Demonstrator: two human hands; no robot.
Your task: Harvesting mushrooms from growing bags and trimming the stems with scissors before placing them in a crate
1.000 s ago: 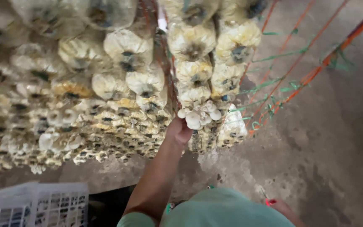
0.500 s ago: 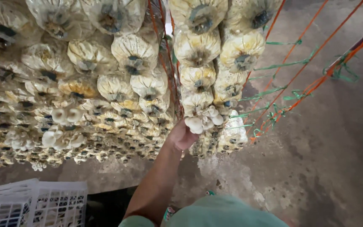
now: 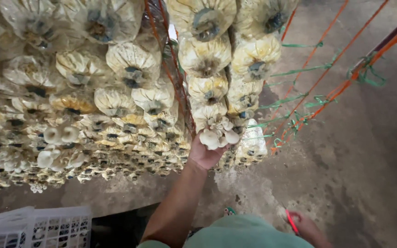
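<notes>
While my left hand (image 3: 204,154) cups the soft, brittle white mushroom cluster (image 3: 218,134) at its base, my right hand (image 3: 305,226) grips a thin red tool (image 3: 292,221).

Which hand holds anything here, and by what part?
The left hand cups a white mushroom cluster from below, at its base on the bag wall. The right hand holds a thin red tool; where exactly its grip sits cannot be told.
</notes>
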